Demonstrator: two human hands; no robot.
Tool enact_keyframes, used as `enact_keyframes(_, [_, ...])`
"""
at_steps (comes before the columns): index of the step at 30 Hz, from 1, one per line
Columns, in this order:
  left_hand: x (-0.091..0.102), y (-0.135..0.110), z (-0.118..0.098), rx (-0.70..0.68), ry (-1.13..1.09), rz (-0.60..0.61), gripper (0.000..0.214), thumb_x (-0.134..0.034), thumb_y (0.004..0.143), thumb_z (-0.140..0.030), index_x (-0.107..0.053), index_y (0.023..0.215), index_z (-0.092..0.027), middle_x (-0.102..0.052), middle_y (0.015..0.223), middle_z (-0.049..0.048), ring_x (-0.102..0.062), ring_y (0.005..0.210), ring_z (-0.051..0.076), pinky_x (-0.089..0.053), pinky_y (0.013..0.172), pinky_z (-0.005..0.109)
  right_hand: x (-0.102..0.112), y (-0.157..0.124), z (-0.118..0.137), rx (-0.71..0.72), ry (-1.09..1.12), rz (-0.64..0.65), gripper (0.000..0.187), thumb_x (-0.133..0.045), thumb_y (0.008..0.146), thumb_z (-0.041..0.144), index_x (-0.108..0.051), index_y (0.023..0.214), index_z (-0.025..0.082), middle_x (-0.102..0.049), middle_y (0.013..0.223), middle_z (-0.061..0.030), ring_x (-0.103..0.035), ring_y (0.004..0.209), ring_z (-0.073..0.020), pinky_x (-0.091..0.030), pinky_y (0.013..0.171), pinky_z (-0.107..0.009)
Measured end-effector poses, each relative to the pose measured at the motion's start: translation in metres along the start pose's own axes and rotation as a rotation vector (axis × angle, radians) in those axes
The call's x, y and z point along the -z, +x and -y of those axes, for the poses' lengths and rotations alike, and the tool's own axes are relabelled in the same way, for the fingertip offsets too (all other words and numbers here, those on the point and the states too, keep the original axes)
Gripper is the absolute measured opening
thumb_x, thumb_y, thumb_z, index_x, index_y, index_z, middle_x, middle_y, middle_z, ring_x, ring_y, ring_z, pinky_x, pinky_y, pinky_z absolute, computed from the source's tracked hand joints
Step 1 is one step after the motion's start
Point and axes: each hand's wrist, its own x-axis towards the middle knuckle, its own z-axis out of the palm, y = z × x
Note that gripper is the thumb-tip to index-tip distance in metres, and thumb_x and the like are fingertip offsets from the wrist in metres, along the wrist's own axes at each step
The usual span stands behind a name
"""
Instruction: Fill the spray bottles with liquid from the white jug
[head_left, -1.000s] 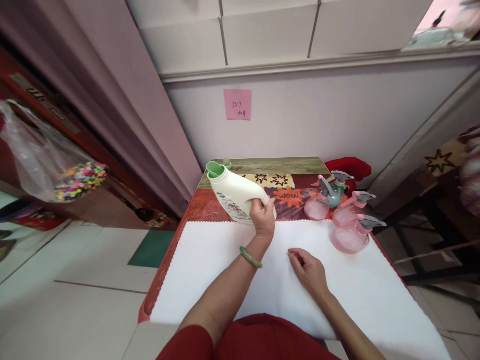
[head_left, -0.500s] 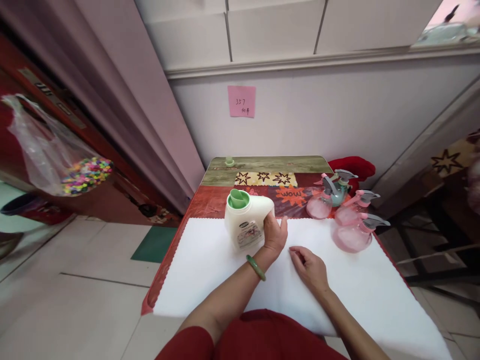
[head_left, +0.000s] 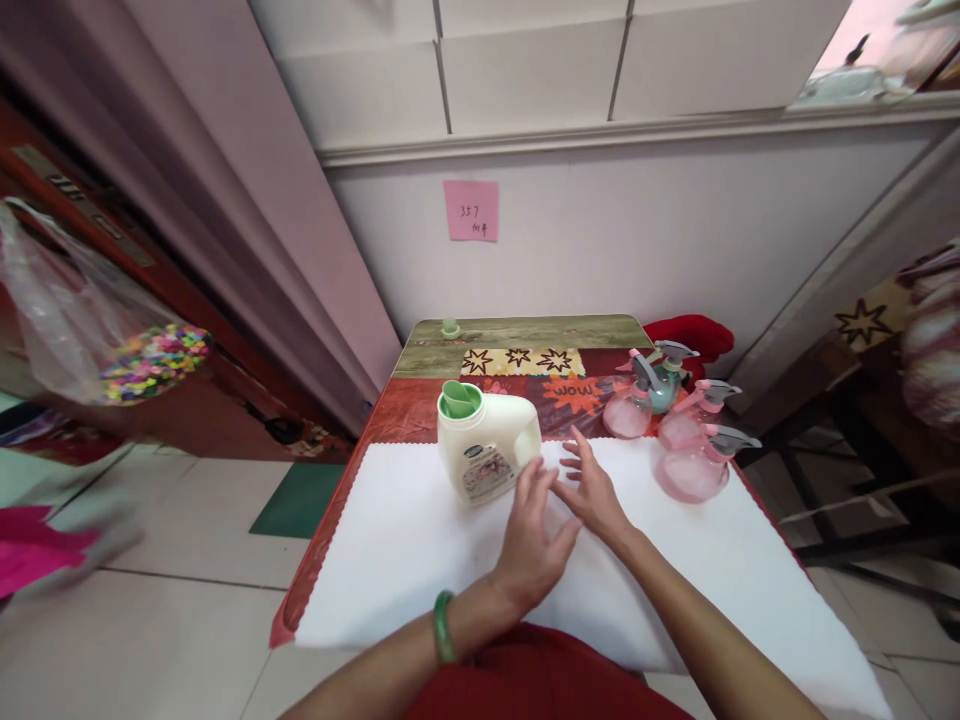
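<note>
Boxy jug (head_left: pixel 487 450), smooth cream plastic; left hand (head_left: pixel 529 540), right hand (head_left: pixel 596 492): each grip wide.

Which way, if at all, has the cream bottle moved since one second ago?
Yes. Judged against the far edge of the white cloth, the cream bottle has moved lower in the view and turned from tilted to upright.
</note>
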Motion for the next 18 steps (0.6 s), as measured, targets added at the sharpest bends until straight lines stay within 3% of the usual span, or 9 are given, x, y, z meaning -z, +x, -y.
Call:
enact_keyframes(2, [0.026,-0.024,0.015,-0.143,0.109,-0.152,0.059,-0.069,0.083,-0.018,-0.046,0.136,-0.029,-0.057,0.128,0.0132,-0.056,0.125,0.030,-0.046,0.107,0.051,-0.009,0.014,0.001,0.053,-0.008,0.044,0.108,-0.078,0.075,0.051,-0.016,0.161,0.028,-0.045,0.154,-0.0185,-0.060,0.124,-0.0325,-0.055,0.096,-0.051])
enact_keyframes(4, [0.050,-0.036,0.038,-0.196,0.238,-0.376,0.075,-0.078,0.076,-0.020,-0.040,0.139,-0.029,-0.054,0.127,0.0133,-0.054,0.125,0.033,-0.045,0.106,0.056,-0.020,0.025,0.001,0.093,-0.029,0.083,0.121,-0.085,0.068,0.050,-0.010,0.162,0.030,-0.034,0.161,-0.0180,-0.051,0.135,-0.0351,-0.051,0.102,-0.053])
enact_keyframes(5, [0.059,-0.038,0.050,-0.137,0.262,-0.439,0.087,-0.083,0.071,-0.024,-0.034,0.143,-0.028,-0.049,0.135,0.0158,-0.049,0.131,0.037,-0.041,0.109,0.061,-0.027,0.029,0.001,0.113,-0.038,0.093,0.126,-0.087,0.066,0.048,-0.008,0.162,0.029,-0.030,0.163,-0.0181,-0.047,0.139,-0.0358,-0.049,0.105,-0.053])
enact_keyframes(7, [0.070,-0.037,0.071,0.128,0.204,-0.498,0.111,-0.089,0.064,-0.032,-0.021,0.151,-0.024,-0.033,0.153,0.0216,-0.030,0.146,0.044,-0.026,0.117,0.067,-0.040,0.035,0.002,0.151,-0.059,0.088,0.131,-0.089,0.063,0.045,-0.006,0.162,0.028,-0.029,0.164,-0.0175,-0.040,0.145,-0.0361,-0.044,0.111,-0.053])
enact_keyframes(8, [0.072,-0.034,0.080,0.242,0.142,-0.480,0.116,-0.090,0.062,-0.035,-0.018,0.152,-0.024,-0.028,0.157,0.0225,-0.026,0.148,0.045,-0.023,0.118,0.067,-0.046,0.037,0.002,0.163,-0.075,0.073,0.131,-0.090,0.062,0.043,-0.007,0.162,0.027,-0.031,0.163,-0.0167,-0.038,0.146,-0.0357,-0.042,0.113,-0.052])
enact_keyframes(10, [0.072,-0.027,0.092,0.370,-0.005,-0.378,0.110,-0.088,0.064,-0.039,-0.024,0.152,-0.025,-0.034,0.157,0.0203,-0.034,0.145,0.044,-0.030,0.116,0.064,-0.054,0.038,0.002,0.161,-0.113,0.036,0.127,-0.090,0.060,0.040,-0.013,0.160,0.028,-0.037,0.160,-0.0141,-0.039,0.145,-0.0348,-0.041,0.114,-0.051])
enact_keyframes(13, [0.070,-0.012,0.105,0.373,-0.168,-0.224,0.087,-0.080,0.073,-0.040,-0.036,0.148,-0.025,-0.056,0.144,0.0142,-0.056,0.130,0.034,-0.047,0.106,0.051,-0.059,0.038,0.001,0.124,-0.175,-0.023,0.120,-0.090,0.060,0.037,-0.020,0.158,0.028,-0.045,0.153,-0.0119,-0.045,0.139,-0.0340,-0.044,0.112,-0.049])
enact_keyframes(18, [0.071,0.008,0.121,0.360,-0.258,-0.164,0.082,-0.075,0.075,-0.040,-0.039,0.147,-0.023,-0.060,0.141,0.0133,-0.060,0.127,0.027,-0.048,0.105,0.045,-0.065,0.038,0.002,0.096,-0.215,-0.101,0.114,-0.087,0.067,0.035,-0.018,0.158,0.026,-0.041,0.156,-0.0134,-0.042,0.142,-0.0341,-0.042,0.114,-0.051])
